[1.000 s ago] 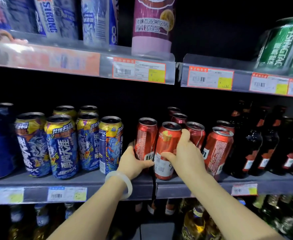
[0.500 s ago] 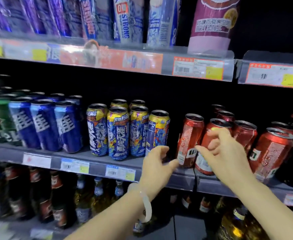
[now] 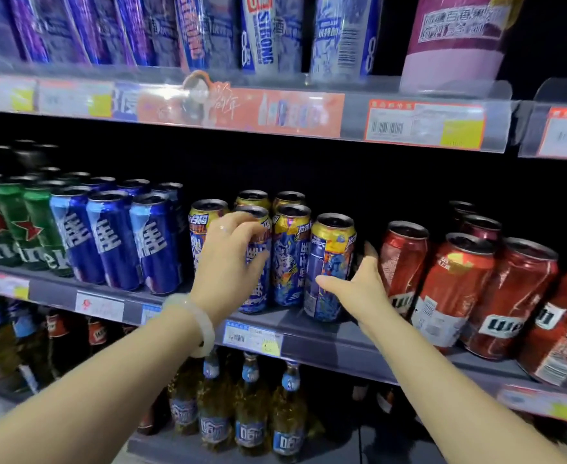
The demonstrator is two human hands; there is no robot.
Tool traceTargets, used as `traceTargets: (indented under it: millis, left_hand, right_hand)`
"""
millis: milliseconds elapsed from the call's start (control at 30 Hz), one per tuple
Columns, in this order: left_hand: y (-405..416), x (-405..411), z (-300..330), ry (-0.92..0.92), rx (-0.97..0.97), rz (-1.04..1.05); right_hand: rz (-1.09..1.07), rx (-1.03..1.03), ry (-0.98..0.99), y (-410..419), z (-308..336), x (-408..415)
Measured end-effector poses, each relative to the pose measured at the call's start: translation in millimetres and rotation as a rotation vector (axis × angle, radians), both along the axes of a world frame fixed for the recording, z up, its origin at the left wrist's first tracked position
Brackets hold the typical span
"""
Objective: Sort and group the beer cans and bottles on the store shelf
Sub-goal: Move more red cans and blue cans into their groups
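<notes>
At the far left of the frame, green cans and then blue cans are seen standing in tidy rows on the middle shelf. Toward the centre, a cluster of yellow-and-blue cans is found near the shelf's front edge, and here the work is judged to be in hand. The left hand, with a pale bangle on its wrist, is curled over the upper part of one front can and appears to grip it. Just to the right, the right hand is held open, thumb in front and fingers reaching behind the rightmost can of the cluster; whether firm contact is made cannot be told. Further right, red cans are seen leaning and unevenly spaced, one standing close beside the right hand. Several risks are judged from this. The leaning red can nearest the hand could be knocked by the wrist or fingers if the rightmost can is drawn sideways. The tall cans are packed tightly, so a neighbour could be dragged or tipped forward off the shelf edge when one is pulled. Bottles on the lower shelf, at the bottom centre, would be struck by anything that fell.
</notes>
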State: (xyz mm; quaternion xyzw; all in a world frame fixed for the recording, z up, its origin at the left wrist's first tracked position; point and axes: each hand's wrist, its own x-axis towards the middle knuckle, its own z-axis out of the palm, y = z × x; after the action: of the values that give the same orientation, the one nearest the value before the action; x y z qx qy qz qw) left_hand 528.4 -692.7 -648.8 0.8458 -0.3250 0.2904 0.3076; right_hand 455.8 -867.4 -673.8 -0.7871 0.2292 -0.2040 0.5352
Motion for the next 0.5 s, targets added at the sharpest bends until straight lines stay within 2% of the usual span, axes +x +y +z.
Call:
traceTargets:
  millis: [67,133,300,400,500]
  left_hand:
    - [-12.4,10.3,14.0,-0.126,0.160,0.017]
    - [-27.8,17.7,27.6,-0.218,0.314,0.033]
    - [-57.0,32.7,40.8,0.011,0.566,0.079]
    - [-57.6,35.4,43.8,0.036,0.529,0.039]
    - [-55.6,34.9,52.7,0.150,0.484,-0.040]
  right_hand:
    - [0.018,-0.007,0.007,0.2,-7.2,4.9]
    - [0.021,-0.099,0.052,0.6,-16.7,7.1]
    - [-0.075,-0.229,-0.004,0.0,-25.2,4.5]
    - [-0.039,-0.263,0.016,1.4,-33.5,-0.2]
    - [0.072,-0.088,0.042,1.3,-38.7,-4.7]
